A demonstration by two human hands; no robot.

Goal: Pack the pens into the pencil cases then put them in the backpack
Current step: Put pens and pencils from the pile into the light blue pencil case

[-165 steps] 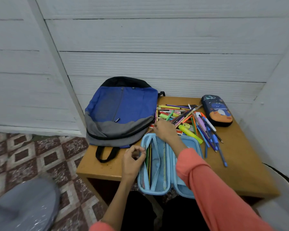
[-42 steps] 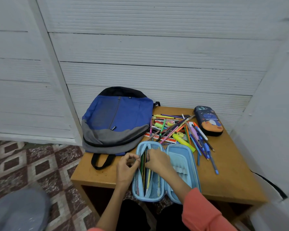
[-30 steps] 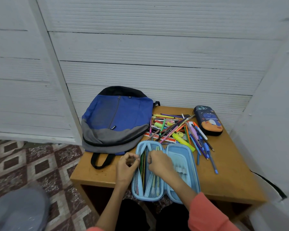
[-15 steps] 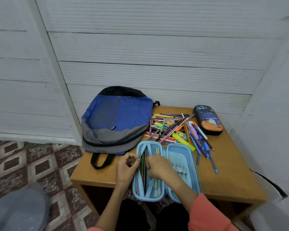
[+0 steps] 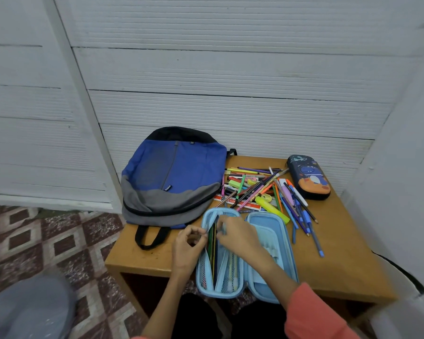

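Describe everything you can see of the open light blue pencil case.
The light blue pencil case lies unzipped and spread open at the table's near edge, overhanging it slightly. It looks like a fabric-covered shell. Its left half has a mesh pocket and a divider flap, with pencils lying lengthwise; the right half shows pockets. The left hand pinches its left rim; the right hand reaches into the left half.

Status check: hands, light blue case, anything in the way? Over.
Left hand pinches pocket edge of light blue pencil case; right hand at pens inside, grip unclear. Pen pile loose on table, dark case shut. Nothing blocking.
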